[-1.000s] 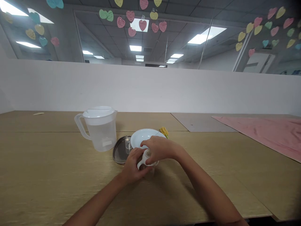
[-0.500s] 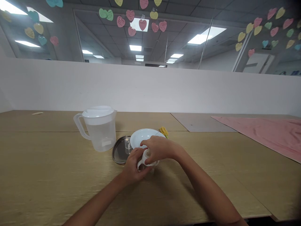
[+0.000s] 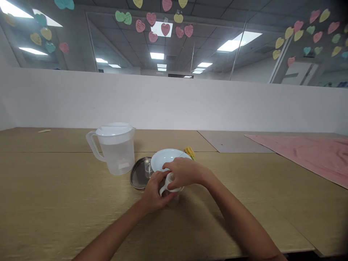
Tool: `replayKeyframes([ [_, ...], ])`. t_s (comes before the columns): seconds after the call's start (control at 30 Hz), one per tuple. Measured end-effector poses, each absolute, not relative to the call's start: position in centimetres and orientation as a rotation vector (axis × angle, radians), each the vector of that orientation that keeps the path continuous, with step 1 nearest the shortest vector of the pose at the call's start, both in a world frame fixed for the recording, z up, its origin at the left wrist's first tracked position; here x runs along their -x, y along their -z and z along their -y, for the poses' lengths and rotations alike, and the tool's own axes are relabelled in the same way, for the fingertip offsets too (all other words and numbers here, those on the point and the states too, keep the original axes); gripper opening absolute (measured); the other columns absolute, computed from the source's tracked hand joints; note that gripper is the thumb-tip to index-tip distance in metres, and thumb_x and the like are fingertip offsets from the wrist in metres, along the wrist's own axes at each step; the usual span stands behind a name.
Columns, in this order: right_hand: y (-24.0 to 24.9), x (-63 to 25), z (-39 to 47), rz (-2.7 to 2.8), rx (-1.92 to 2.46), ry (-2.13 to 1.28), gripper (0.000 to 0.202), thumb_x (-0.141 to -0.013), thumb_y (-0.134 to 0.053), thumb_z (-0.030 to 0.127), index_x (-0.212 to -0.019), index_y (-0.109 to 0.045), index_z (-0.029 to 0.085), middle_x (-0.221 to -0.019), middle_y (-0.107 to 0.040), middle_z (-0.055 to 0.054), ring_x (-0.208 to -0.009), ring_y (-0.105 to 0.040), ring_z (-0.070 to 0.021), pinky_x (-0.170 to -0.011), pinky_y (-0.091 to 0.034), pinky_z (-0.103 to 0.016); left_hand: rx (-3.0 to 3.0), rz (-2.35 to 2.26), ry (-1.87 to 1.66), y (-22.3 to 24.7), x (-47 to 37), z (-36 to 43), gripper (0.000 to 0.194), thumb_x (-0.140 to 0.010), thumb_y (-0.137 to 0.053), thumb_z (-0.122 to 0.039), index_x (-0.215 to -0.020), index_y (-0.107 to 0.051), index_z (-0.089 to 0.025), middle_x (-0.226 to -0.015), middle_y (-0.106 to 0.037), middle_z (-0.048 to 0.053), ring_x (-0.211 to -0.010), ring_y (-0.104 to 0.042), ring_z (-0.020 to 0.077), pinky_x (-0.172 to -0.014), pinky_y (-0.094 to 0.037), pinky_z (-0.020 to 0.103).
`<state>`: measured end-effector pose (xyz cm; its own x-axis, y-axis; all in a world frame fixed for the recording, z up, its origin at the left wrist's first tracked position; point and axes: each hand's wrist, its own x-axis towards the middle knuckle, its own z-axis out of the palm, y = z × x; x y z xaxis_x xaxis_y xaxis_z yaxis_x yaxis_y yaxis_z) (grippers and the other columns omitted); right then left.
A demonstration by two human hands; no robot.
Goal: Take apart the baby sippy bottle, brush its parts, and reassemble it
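Note:
My left hand [image 3: 158,192] is wrapped round the lower part of a small clear container with a white top and a curved white handle [image 3: 163,190]. From above, my right hand [image 3: 187,172] grips the white top with thumb and fingers. Both hands cover much of the container, so its exact kind is hard to make out. Just behind the hands lies a white plate [image 3: 165,156], partly hidden by my right hand. To the left of it is a round metal tray [image 3: 139,177], and a small clear glass [image 3: 148,169] stands on that.
A clear pitcher with a white lid [image 3: 118,152] stands left of the tray. Yellow flowers [image 3: 189,151] lie beyond the plate. A pink cloth [image 3: 312,152] is spread at the right. A thin pale piece [image 3: 44,131] lies far left. A white wall [image 3: 174,101] bounds the table's back.
The curved handle of the container has turned slightly between my hands. Both hands keep nearly the same place and hold.

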<state>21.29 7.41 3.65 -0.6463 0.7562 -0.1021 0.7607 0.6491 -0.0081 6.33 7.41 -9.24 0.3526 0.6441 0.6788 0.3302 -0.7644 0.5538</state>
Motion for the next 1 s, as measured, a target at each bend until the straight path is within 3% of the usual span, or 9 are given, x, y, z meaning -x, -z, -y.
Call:
replayKeyframes([
  [0.27, -3.8, -21.1, -7.6, -2.750, -1.327, 0.159, 0.053, -0.067, -0.063, 0.052, -0.109, -0.059, 0.021, -0.087, -0.063, -0.006, -0.083, -0.058, -0.0255, -0.059, -0.040, -0.027, -2.398, -0.758, -1.393, 9.2, -5.2, -8.3, 0.061, -0.076, -0.052, -0.060, -0.120, -0.047, -0.017, -0.108, -0.058, 0.012, -0.100, -0.052, 0.0289, -0.087, -0.041, 0.043],
  [0.47, -3.5, -21.3, -7.8, -2.713, -1.409, 0.150, 0.076, -0.063, -0.062, 0.068, -0.123, -0.051, 0.023, -0.098, -0.061, -0.010, -0.092, -0.057, -0.0286, -0.067, -0.043, -0.031, -2.169, -1.157, -1.649, 8.8, -3.6, -9.7, 0.030, -0.092, -0.035, -0.038, -0.099, -0.056, -0.019, -0.101, -0.061, 0.007, -0.098, -0.053, 0.0227, -0.087, -0.041, 0.038],
  [0.6, -3.5, -21.4, -7.9, -2.706, -1.410, 0.157, 0.081, -0.061, -0.063, 0.071, -0.126, -0.049, 0.024, -0.102, -0.060, -0.010, -0.095, -0.056, -0.0295, -0.070, -0.043, -0.031, -2.135, -1.529, -1.549, 9.6, -2.2, -11.6, 0.034, -0.091, -0.034, -0.035, -0.112, -0.052, -0.016, -0.113, -0.058, 0.011, -0.106, -0.051, 0.0256, -0.092, -0.039, 0.043],
  [0.7, -3.6, -21.4, -7.9, -2.715, -1.395, 0.133, 0.081, -0.061, -0.062, 0.072, -0.124, -0.051, 0.023, -0.099, -0.061, -0.011, -0.093, -0.056, -0.0299, -0.069, -0.044, -0.032, -2.272, -1.712, -1.336, 10.3, -1.4, -12.7, 0.044, -0.091, -0.032, -0.031, -0.128, -0.041, -0.010, -0.130, -0.046, 0.016, -0.119, -0.042, 0.0293, -0.098, -0.035, 0.047],
  [0.83, -3.6, -21.4, -7.9, -2.723, -1.386, 0.148, 0.080, -0.062, -0.060, 0.073, -0.125, -0.051, 0.024, -0.100, -0.061, -0.010, -0.094, -0.055, -0.0294, -0.069, -0.043, -0.032, -2.439, -1.854, -1.094, 10.8, -1.0, -13.0, 0.040, -0.090, -0.035, -0.030, -0.124, -0.047, -0.013, -0.139, -0.036, 0.016, -0.125, -0.036, 0.0320, -0.098, -0.034, 0.049],
  [1.0, -3.6, -21.5, -7.9, -2.722, -1.379, 0.162, 0.078, -0.063, -0.061, 0.070, -0.125, -0.051, 0.024, -0.098, -0.062, -0.009, -0.092, -0.056, -0.0281, -0.069, -0.043, -0.031, -2.513, -1.875, -1.049, 10.8, -1.0, -12.9, 0.033, -0.089, -0.041, -0.029, -0.118, -0.050, -0.015, -0.132, -0.047, 0.013, -0.122, -0.041, 0.0295, -0.097, -0.034, 0.047],
])
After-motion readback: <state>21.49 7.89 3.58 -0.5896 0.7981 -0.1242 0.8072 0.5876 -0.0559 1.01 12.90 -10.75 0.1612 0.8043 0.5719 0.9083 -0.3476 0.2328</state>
